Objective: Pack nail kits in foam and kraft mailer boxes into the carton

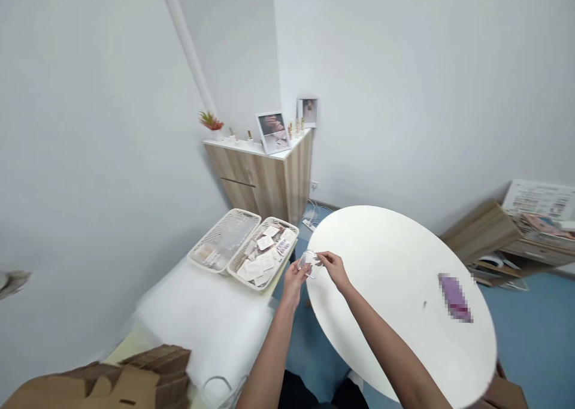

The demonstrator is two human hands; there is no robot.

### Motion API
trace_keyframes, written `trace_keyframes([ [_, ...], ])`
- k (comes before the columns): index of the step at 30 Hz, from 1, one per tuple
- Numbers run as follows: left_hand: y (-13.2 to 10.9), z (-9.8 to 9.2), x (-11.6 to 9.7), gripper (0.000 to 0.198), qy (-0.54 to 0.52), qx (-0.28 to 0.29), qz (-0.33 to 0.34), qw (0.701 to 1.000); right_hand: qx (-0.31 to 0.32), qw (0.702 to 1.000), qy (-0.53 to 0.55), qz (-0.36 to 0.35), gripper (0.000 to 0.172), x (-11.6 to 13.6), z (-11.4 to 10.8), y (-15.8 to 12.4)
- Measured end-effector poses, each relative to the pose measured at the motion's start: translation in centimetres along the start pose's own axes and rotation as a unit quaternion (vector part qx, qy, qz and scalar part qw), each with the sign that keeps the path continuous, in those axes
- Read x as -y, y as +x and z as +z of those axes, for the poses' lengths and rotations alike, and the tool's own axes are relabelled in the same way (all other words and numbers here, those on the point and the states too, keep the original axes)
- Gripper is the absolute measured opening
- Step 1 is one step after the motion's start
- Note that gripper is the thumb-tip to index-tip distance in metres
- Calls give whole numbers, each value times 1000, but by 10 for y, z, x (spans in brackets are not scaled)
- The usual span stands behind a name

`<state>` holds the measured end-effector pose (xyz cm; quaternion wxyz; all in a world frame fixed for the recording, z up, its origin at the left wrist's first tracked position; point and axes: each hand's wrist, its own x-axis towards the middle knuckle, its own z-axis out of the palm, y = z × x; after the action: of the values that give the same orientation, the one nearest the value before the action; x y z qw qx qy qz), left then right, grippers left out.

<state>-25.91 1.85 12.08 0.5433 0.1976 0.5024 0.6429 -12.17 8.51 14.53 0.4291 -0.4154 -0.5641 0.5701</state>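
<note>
A small clear plastic item [309, 258], perhaps a little bag or case, is held up between both hands over the near-left edge of the round white table [386, 247]. My left hand [293, 280] has its fingers closed on the lower left side. On the right side, my right hand [333, 267] pinches the rim or corner with thumb and finger. Whether anything lies inside is too small to make out. Just left of my hands, a white basket [232, 271] holds several small white cards or packets [265, 242].
A second white basket [193, 256] with clear packets stands beside it on a white-covered table [179, 301]. A blurred purple object [454, 298] lies on the round table. Cardboard boxes [135, 385] sit lower left. A corner cabinet [265, 184] bears framed pictures [274, 132].
</note>
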Motion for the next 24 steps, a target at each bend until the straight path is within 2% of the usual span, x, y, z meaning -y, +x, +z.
trace_keyframes([
  [6,-24,100,55,43,24,29,-44,998,-53,989,-135,16,32,0,-126,-42],
  [9,-33,140,78,37,68,21,-56,996,-128,961,-245,-13,31,-2,-173,-58],
  [11,-38,161,90,34,99,14,-57,993,-132,949,-283,-48,30,-5,-194,-68],
  [14,-46,183,103,33,124,25,-60,990,-62,956,-283,-54,36,-12,-214,-80],
  [16,-50,193,107,36,126,39,-74,989,-22,964,-265,-14,53,-19,-220,-86],
  [19,-54,200,111,42,94,69,-104,988,3,977,-209,49,74,-29,-226,-92],
  [24,-60,201,122,51,61,128,-139,980,10,992,-78,94,73,-37,-229,-98],
])
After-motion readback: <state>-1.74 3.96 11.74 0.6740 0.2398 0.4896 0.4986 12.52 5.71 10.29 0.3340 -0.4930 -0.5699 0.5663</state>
